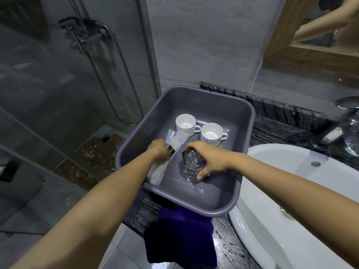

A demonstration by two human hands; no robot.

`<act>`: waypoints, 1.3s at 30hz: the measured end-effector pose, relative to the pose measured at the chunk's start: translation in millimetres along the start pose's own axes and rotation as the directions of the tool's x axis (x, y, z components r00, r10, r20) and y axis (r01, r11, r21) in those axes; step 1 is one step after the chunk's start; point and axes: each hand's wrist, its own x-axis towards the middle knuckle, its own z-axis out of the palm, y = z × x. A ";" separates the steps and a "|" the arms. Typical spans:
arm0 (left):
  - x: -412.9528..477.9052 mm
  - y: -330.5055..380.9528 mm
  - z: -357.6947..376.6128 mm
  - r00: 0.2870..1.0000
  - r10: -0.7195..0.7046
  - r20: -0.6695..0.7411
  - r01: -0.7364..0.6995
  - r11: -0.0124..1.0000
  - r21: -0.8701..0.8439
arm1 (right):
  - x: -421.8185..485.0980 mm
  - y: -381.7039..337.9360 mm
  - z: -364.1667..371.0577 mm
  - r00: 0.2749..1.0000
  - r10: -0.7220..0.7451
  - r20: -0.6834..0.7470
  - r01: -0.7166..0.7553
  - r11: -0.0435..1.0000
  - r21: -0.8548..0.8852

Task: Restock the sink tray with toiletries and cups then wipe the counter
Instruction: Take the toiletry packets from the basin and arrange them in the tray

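Room: bathroom corner, where a dark stone counter (275, 131) is flanked by a glass shower screen (77, 84) at nine o'clock.
Tray: grey tub (219, 202) is set on the counter, beside a white sink (272, 191) at three o'clock.
Cups: two white cups (186, 124) (211, 133) are stood upright side by side at twelve o'clock in the tub.
Glass: clear faceted glass (191, 166) is gripped from above by the right hand (209, 158), fingers curled round it.
Packets: white toiletry packets (171, 144) are pinched by the left hand (160, 149) against the tub's nine o'clock wall.
Cloth: purple cloth (180, 233) is draped over the counter edge at six o'clock, partly under the tub.
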 end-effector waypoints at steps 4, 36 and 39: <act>-1.8 -0.8 -5.6 0.997 -0.029 0.074 0.040 0.987 -0.158 | 1.4 0.2 0.6 0.999 0.006 -0.039 -0.006 1.000 -0.011; -144.0 109.2 -72.5 0.829 0.557 0.055 -0.194 0.379 -0.905 | -221.9 -52.5 -84.9 0.709 0.351 -0.611 -0.246 0.936 0.251; -165.5 144.7 -59.2 0.786 0.613 0.080 -0.222 0.400 -0.889 | -265.7 -38.3 -84.2 0.666 0.408 -0.624 -0.309 0.913 0.266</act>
